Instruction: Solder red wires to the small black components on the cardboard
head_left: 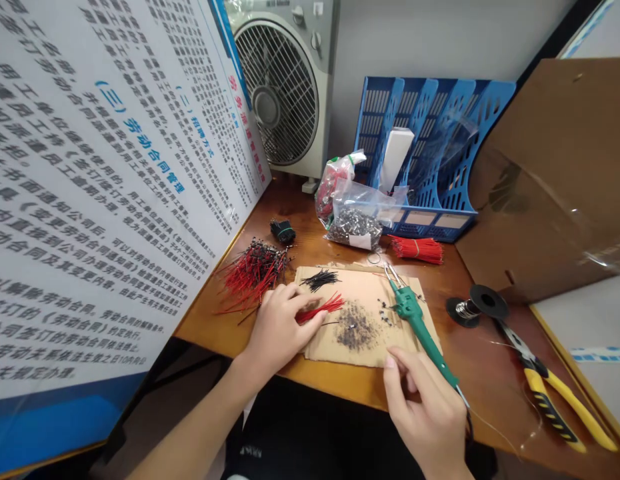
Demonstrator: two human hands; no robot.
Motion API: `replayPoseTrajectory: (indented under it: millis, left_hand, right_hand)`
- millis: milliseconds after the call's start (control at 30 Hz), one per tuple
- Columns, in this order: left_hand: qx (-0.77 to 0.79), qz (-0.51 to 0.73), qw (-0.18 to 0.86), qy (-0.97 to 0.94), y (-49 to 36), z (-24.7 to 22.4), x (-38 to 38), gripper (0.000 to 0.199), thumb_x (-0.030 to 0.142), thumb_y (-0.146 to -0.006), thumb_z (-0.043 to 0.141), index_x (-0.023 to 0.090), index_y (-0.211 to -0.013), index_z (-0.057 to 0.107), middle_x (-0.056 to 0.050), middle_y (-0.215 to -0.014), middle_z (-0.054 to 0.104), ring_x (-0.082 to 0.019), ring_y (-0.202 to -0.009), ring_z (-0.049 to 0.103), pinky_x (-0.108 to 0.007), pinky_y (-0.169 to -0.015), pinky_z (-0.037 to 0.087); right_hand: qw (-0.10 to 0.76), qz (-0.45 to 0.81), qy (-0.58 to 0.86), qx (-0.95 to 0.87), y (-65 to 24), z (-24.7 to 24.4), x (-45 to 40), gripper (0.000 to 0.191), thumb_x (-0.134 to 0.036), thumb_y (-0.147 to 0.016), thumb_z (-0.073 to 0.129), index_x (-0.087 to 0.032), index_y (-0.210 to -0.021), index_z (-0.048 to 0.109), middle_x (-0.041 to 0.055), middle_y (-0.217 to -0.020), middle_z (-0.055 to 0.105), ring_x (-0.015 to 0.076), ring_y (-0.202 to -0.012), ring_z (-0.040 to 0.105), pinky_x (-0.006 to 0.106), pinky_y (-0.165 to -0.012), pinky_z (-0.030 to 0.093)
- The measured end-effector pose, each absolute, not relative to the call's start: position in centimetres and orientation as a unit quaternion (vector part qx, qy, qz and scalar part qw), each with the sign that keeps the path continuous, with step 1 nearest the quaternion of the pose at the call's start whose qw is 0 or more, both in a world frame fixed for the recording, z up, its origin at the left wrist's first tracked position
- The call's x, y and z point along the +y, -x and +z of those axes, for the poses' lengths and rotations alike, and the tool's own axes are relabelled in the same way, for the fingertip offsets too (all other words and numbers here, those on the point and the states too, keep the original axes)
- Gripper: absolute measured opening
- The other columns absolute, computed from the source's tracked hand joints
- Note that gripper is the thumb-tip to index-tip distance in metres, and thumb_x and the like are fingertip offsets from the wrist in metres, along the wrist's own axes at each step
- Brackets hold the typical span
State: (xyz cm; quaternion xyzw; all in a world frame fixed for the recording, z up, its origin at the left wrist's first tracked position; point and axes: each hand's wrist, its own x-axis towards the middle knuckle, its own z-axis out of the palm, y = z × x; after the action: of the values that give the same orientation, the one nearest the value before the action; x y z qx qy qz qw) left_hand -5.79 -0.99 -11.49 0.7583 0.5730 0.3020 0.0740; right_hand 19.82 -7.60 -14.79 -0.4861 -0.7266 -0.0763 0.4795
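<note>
My left hand (pixel 285 323) rests at the left edge of a stained cardboard sheet (pixel 360 283). Its thumb and fingers are curled about a bundle of red wires (pixel 333 303), whose ends stick out to the right. A thin dark wire (pixel 331 323) lies by the thumb tip. Over the sheet's lower right edge, my right hand (pixel 427 403) is closed, thumb and index finger together; whatever they hold is too small to make out. Short black wires (pixel 320 280) lie on the sheet above the red ones. A green soldering tool (pixel 420 320) lies across the sheet's right side, with small dark parts (pixel 385 313) beside it.
Left of the sheet are a red-and-black wire pile (pixel 257 270) and a tied black bundle (pixel 283 231). Behind stand bags of small parts (pixel 355 230), red wires (pixel 417 249), a blue file rack (pixel 440 220) and a fan (pixel 280 87). A solder spool (pixel 485 303) and pliers (pixel 545 383) lie right.
</note>
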Motion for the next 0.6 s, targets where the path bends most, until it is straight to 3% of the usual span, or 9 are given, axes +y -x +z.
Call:
replayPoseTrajectory:
  millis: [133, 333, 467, 600]
  left_hand:
    - [0.561, 0.292, 0.084, -0.770, 5.5, -11.6, -0.5, 0.018, 0.029, -0.100, 0.084, 0.032, -0.116, 0.089, -0.003, -0.107, 0.079, -0.022, -0.099, 0.070, -0.039, -0.091, 0.052]
    - [0.554, 0.264, 0.090, -0.785, 5.9, -11.3, 0.0, 0.015, 0.029, -0.103, 0.079, 0.032, -0.113, 0.091, -0.002, -0.097, 0.078, -0.022, -0.094, 0.070, -0.039, -0.086, 0.051]
    - [0.546, 0.230, 0.100, -0.799, 5.4, -10.4, 0.6, 0.024, 0.030, -0.101, 0.081, 0.028, -0.124, 0.087, -0.005, -0.103, 0.077, -0.026, -0.097, 0.071, -0.040, -0.085, 0.053]
    - [0.511, 0.199, 0.120, -0.828, 4.5, -9.6, 1.5, 0.037, 0.020, -0.100, 0.077, 0.022, -0.137, 0.081, -0.007, -0.117, 0.078, -0.026, -0.106, 0.073, -0.038, -0.092, 0.057]
  right_hand:
    - [0.487, -0.072, 0.482, -0.725, -19.7, -14.7, -7.5, 0.006, -0.016, -0.110, 0.066, -0.017, -0.109, 0.072, 0.0003, -0.078, 0.063, 0.0109, -0.060, 0.053, 0.025, -0.069, 0.052]
    - [0.494, -0.079, 0.482, -0.719, -19.7, -14.9, -7.6, 0.006, -0.016, -0.110, 0.066, -0.017, -0.110, 0.072, 0.0011, -0.082, 0.068, 0.0107, -0.059, 0.052, 0.025, -0.069, 0.052]
    - [0.494, -0.078, 0.484, -0.718, -19.8, -14.9, -7.6, 0.007, -0.017, -0.110, 0.066, -0.017, -0.110, 0.073, 0.0011, -0.081, 0.067, 0.0109, -0.059, 0.053, 0.025, -0.067, 0.051]
    - [0.495, -0.078, 0.481, -0.720, -19.7, -14.9, -7.5, 0.006, -0.015, -0.109, 0.066, -0.017, -0.110, 0.073, 0.0010, -0.081, 0.067, 0.0106, -0.058, 0.054, 0.025, -0.065, 0.051]
